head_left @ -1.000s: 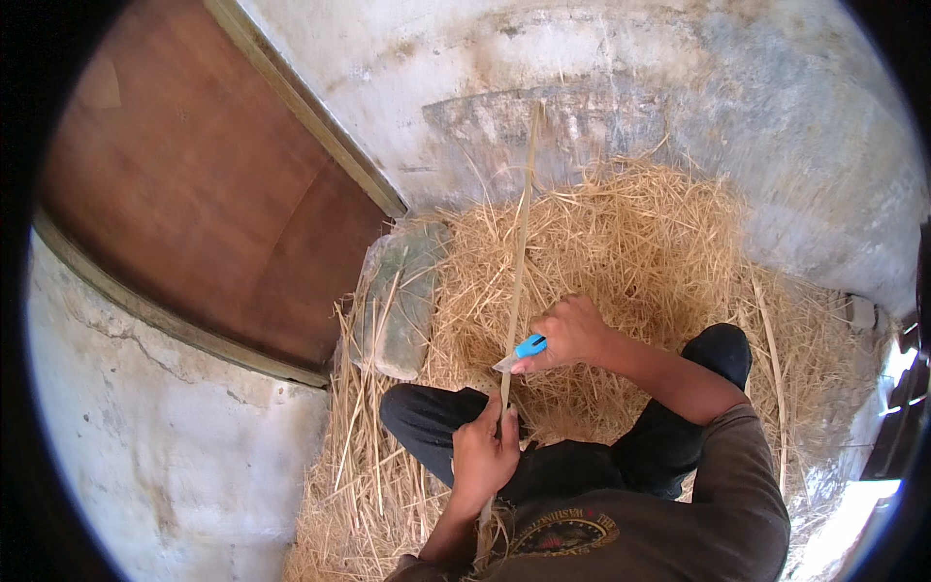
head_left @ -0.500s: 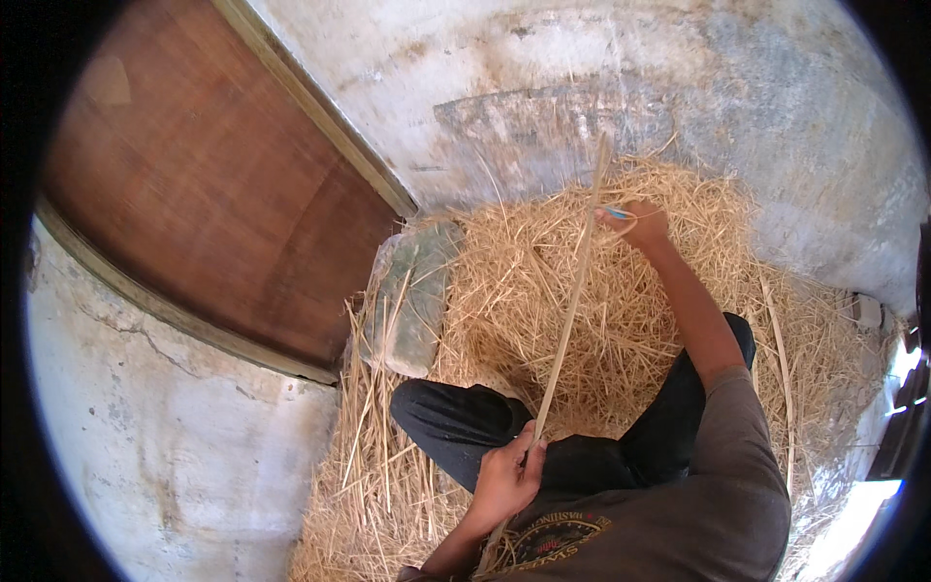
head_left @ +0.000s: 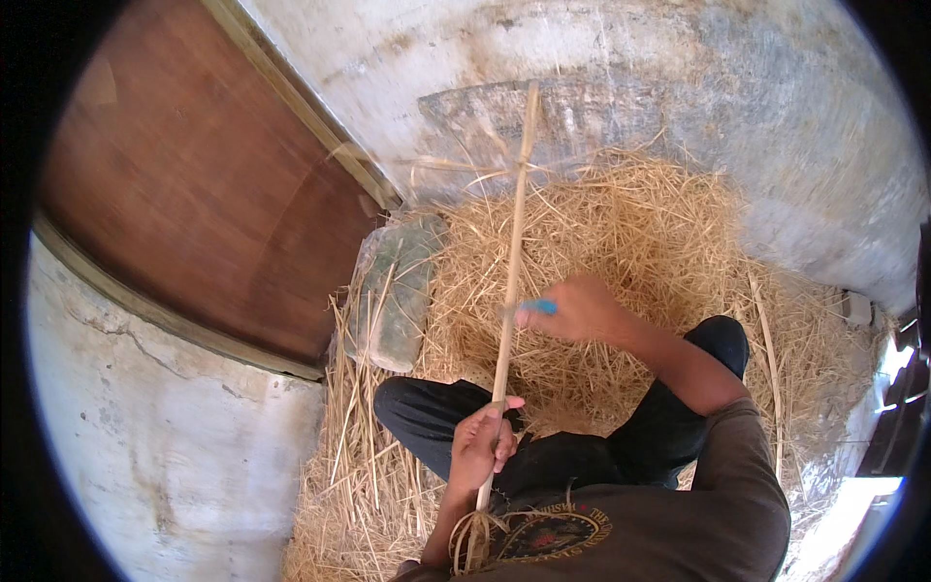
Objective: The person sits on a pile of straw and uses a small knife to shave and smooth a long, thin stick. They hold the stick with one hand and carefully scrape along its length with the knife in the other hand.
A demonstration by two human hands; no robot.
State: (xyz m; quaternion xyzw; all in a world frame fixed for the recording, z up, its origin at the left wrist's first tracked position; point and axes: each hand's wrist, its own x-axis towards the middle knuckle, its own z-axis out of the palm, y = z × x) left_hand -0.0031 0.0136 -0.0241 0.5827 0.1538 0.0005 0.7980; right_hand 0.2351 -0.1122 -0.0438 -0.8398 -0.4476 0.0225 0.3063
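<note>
Closest to me, at my lap: my left hand [head_left: 482,441] is fisted around the lower part of a long straw stalk [head_left: 511,257], thumb on top, firm hold. Stalk's frayed lower end fans out just below that hand, over my shirt. From there the stalk runs up and away, nearly straight, tip reaching over the grey concrete wall [head_left: 679,107].

Mid-stalk: my right hand [head_left: 580,308] sits just right of it, fingers curled around a small blue tool [head_left: 539,307]. Tool end meets the stalk; hand is motion-blurred, so I cannot tell exactly how tight the hold is, only that it's closed around the blue piece.

I'm sitting cross-legged in dark trousers on a straw pile [head_left: 621,233] that spreads under and beyond my legs.

Left of the pile: a flat grey-green stone slab [head_left: 396,291], loose straws lying across it. Further left, a brown wooden door [head_left: 194,194] with a pale frame. Cracked whitewashed wall [head_left: 165,456] at lower left.
</note>
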